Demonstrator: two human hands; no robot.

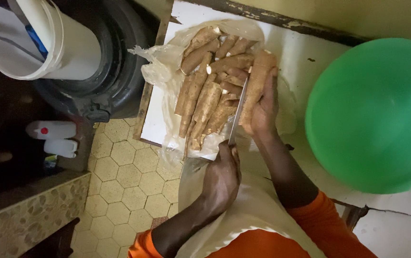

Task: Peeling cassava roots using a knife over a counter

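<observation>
Gripping a knife (238, 112), left hand (221, 177) fingers closed on its handle; right hand (264, 110) fingers wrap a cassava root (258, 81), blade against it, above root pile (205, 95) on table (305, 52).

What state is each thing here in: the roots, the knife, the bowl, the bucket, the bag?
Cassava root: unpeeled, gripped in the right hand.
Knife: held by the left hand, blade flat against that root.
Pile of roots: unpeeled, lying on the plastic bag.
Plastic bag: opened out under the pile.
Green bowl: inside not visible.
White bucket: tilted, open.
</observation>
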